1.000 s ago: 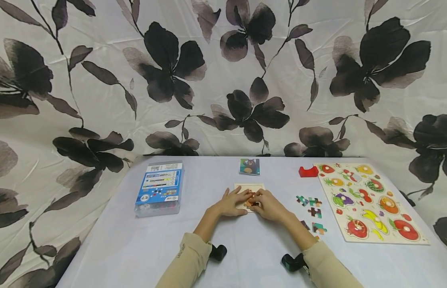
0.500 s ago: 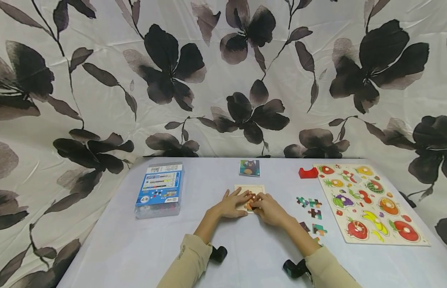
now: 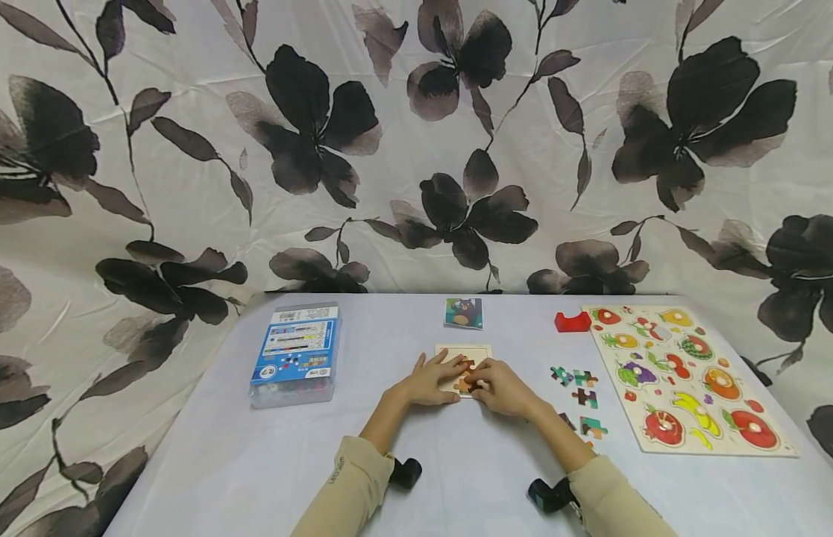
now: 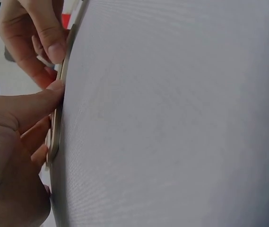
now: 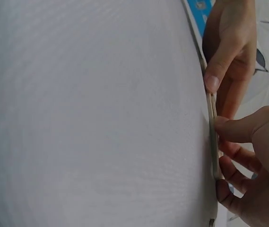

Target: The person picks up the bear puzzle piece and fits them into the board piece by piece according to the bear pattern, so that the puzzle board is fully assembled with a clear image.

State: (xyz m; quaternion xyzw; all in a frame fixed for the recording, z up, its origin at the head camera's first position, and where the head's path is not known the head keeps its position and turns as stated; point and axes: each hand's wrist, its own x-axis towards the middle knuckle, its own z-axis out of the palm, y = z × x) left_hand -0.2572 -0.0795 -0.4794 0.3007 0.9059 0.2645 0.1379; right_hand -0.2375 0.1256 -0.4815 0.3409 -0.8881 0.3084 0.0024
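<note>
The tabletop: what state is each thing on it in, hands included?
Left hand, fingers spread, resting on the puzzle tray.
Right hand, fingers bent at the tray; can't tell whether it pinches anything.
Puzzle tray, flat, brown pieces in it, partly hidden by hands.
Loose puzzle pieces, scattered outside the tray.
Blue-labelled case, flat, looks closed.
Picture card, picture side up.
Fruit board, flat, fruits seemingly seated.
Red block, resting beside the board.

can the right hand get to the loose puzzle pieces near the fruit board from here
Probably yes: the bare right hand is busy at the small square cream puzzle tray, but only white tabletop seems to lie between it and the loose teal-and-brown jigsaw pieces.
</note>
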